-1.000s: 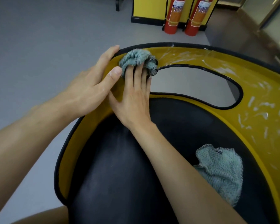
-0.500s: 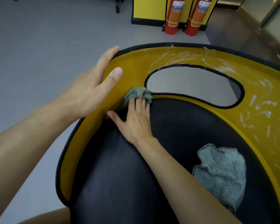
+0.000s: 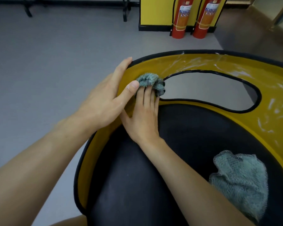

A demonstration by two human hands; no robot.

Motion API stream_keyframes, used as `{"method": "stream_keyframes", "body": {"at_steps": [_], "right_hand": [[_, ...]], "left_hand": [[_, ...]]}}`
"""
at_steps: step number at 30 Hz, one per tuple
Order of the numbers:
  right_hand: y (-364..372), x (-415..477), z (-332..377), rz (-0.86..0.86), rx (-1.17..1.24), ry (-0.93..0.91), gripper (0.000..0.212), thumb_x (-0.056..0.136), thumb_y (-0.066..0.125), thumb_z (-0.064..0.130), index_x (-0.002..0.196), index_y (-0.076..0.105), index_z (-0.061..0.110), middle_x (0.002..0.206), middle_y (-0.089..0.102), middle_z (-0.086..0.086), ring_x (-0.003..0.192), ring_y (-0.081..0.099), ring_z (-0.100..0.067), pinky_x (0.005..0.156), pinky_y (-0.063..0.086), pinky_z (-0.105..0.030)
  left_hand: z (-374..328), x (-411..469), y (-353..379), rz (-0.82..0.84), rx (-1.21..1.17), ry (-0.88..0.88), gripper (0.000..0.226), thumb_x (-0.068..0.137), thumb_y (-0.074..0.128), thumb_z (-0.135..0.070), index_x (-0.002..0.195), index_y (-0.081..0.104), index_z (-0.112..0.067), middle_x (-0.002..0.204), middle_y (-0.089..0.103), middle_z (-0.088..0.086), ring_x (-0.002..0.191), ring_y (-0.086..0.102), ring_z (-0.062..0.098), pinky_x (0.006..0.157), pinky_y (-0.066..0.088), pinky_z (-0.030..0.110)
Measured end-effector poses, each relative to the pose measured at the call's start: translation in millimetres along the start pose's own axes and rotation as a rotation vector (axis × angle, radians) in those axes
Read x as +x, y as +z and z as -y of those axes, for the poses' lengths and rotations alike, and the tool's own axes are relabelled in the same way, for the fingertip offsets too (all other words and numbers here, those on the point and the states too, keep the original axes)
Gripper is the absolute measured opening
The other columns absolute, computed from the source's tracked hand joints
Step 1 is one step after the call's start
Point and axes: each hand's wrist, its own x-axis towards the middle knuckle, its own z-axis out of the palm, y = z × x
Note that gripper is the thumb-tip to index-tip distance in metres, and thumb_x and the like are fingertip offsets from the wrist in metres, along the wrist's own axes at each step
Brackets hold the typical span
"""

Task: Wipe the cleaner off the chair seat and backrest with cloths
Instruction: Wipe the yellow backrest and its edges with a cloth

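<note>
Two hands meet at the backrest (image 3: 194,64): left hand (image 3: 103,101) flat over the rim to brace it, right hand (image 3: 142,118) pressing a bunched cloth (image 3: 148,79) there with straight fingers (image 3: 147,97).

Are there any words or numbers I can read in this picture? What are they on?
Label on the left fire extinguisher: too blurred to read.
Label on the right fire extinguisher: too blurred to read.
No other writing shows anywhere.
</note>
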Motion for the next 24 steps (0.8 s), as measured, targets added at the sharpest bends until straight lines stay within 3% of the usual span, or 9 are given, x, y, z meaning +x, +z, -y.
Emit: {"method": "stream_keyframes", "body": {"at_steps": [5,9,12,19,24], "right_hand": [[-3.7,-1.6,-19.5,0.103,-0.07,-0.037,0.099,0.085,0.013,0.077,0.16,-0.005,0.016,0.168,-0.01,-0.012,0.155,-0.01,-0.024,0.123,-0.002,-0.056],[-29.9,26.5,-14.2,-0.064,-0.025,0.038,0.098,0.089,0.027,0.072,0.16,-0.005,0.013,0.167,-0.014,-0.014,0.155,-0.007,-0.028,0.124,-0.006,-0.054],[-25.2,29.5,-19.2,-0.135,-0.026,0.025,0.094,0.09,0.039,0.062,0.16,-0.001,0.015,0.168,-0.007,-0.013,0.155,-0.001,-0.03,0.124,-0.002,-0.055],[15.0,-3.4,-30.5,-0.018,-0.005,-0.015,0.085,0.091,0.047,0.056,0.158,0.011,0.017,0.168,0.009,-0.012,0.156,0.005,-0.026,0.123,0.005,-0.058],[-28.4,31.4,-25.8,-0.156,0.022,0.042,0.095,0.087,0.033,0.063,0.16,0.001,0.012,0.168,-0.007,-0.015,0.155,-0.002,-0.031,0.123,-0.006,-0.055]], "left_hand": [[-9.6,11.9,6.5,-0.048,0.223,0.041,0.082,0.095,0.053,-0.061,0.16,0.011,-0.036,0.166,0.012,-0.011,0.148,0.027,0.016,0.106,0.034,0.034],[-14.2,23.1,6.6,-0.045,0.357,0.084,0.099,0.084,0.066,-0.064,0.161,0.012,-0.031,0.163,0.02,-0.007,0.144,0.031,0.02,0.109,0.036,0.037],[-17.0,33.5,0.5,0.018,0.379,0.082,0.101,0.081,0.064,-0.069,0.16,0.011,-0.035,0.157,0.03,-0.008,0.139,0.038,0.019,0.1,0.038,0.032],[-20.3,40.8,1.1,0.009,0.37,0.087,0.09,0.082,0.049,-0.075,0.158,0.013,-0.044,0.145,0.043,-0.011,0.125,0.05,0.017,0.09,0.045,0.035],[-17.8,47.2,2.7,-0.026,0.411,0.116,0.082,0.088,0.046,-0.076,0.158,0.017,-0.044,0.126,0.051,-0.011,0.111,0.054,0.018,0.077,0.036,0.032]]}}
